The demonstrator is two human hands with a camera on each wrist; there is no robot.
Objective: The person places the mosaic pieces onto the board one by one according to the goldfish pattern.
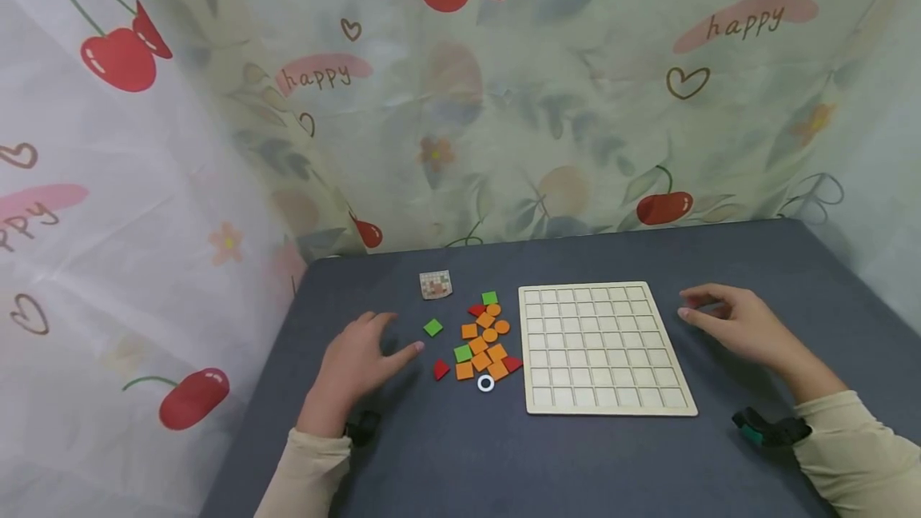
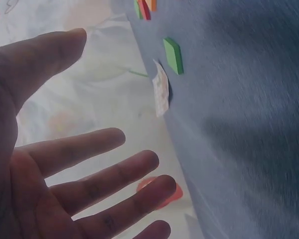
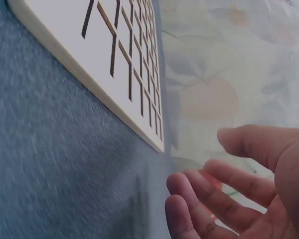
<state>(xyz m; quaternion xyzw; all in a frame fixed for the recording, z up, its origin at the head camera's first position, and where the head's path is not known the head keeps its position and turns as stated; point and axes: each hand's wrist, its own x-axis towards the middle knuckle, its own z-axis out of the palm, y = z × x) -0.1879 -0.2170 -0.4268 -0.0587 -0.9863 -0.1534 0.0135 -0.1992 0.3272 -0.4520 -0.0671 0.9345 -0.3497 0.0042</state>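
Observation:
My left hand [image 1: 357, 360] hovers over the table left of a loose cluster of small flat pieces, its fingers spread and nothing in them. Nearest its thumb are a red piece [image 1: 441, 369] and a green square [image 1: 432, 328]. Orange squares [image 1: 480, 360], orange circles [image 1: 502, 327] and a white ring [image 1: 485, 383] make up more of the cluster. To their right lies a pale wooden grid board [image 1: 594, 348], its cells bare. Beyond the board's right edge my right hand [image 1: 741, 326] holds nothing, its fingers loosely bent. In the right wrist view the board's corner [image 3: 157, 144] is close to those fingers.
A small patterned card [image 1: 435, 284] lies behind the pieces, near the back of the dark grey table [image 1: 446, 462]. Printed curtains [image 1: 504, 126] hang behind and at the left. Black bands [image 1: 771, 428] sit at both wrists.

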